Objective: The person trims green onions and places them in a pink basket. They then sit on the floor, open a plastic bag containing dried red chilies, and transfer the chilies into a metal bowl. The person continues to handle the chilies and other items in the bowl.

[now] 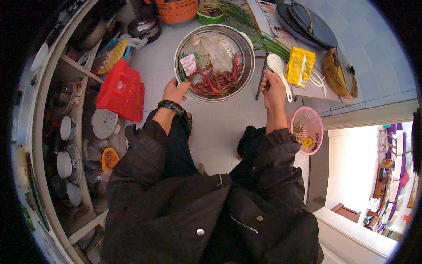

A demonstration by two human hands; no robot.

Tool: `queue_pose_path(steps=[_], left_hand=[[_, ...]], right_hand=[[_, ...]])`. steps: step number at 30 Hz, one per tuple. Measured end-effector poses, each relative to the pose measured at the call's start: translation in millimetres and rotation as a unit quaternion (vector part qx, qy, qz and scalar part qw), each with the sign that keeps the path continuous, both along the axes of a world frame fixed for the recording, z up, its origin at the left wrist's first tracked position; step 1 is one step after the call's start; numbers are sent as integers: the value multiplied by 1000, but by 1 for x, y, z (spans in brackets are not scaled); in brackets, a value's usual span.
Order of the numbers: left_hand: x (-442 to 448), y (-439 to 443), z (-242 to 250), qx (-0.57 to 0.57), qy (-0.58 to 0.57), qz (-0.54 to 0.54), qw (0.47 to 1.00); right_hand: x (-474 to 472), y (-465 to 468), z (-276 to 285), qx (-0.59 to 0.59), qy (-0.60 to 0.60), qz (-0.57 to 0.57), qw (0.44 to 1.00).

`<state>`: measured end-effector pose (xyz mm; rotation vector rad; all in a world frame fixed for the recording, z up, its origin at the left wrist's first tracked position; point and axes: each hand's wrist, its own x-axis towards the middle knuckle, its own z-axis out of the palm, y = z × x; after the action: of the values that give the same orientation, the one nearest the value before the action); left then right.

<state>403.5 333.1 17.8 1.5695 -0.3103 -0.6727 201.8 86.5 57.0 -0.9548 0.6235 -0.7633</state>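
In front of me stands a wide metal basin (243, 81) with dried red chilies (214, 84), a cloudy plastic bag (214, 49) and a small printed packet (188, 64) inside. My left hand (176, 90) grips the basin's near-left rim, thumb on top. To the right, my right hand (275, 87) is raised with curled fingers, apart from the basin. A white ladle-like spoon (276, 62) lies right against that hand, its handle running down beside the wrist. Whether the fingers hold the spoon or something small, I cannot tell. A yellow packet (300, 66) is just beyond the spoon.
Green onions (273, 44) lie across the low table's edge (333, 95). A pink basket (306, 130) stands below it. On the left, a red bag (122, 89) leans by shelves of bowls (66, 128). An orange bucket (176, 10) and dark kettle (144, 28) stand behind.
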Motion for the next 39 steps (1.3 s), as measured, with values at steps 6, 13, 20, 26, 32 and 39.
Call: queue_pose_path(steps=[6, 13, 20, 26, 32, 39], left_hand=[[-2, -1, 3, -27, 9, 4, 1000], [0, -1, -2, -19, -3, 8, 1000], [-8, -2, 12, 62, -33, -19, 997], [-19, -5, 20, 66, -25, -50, 996], [-7, -5, 2, 51, -6, -71, 996], [-7, -1, 5, 81, -2, -89, 993]], right_hand=[[0, 2, -2, -8, 10, 11, 1000], [3, 15, 7, -132, 150, 40, 979], [28, 80, 9, -632, 226, 169, 721], [39, 86, -8, -683, 286, 283, 609], [32, 66, -9, -701, 342, 196, 595], [27, 41, -1, -680, 367, 65, 631]])
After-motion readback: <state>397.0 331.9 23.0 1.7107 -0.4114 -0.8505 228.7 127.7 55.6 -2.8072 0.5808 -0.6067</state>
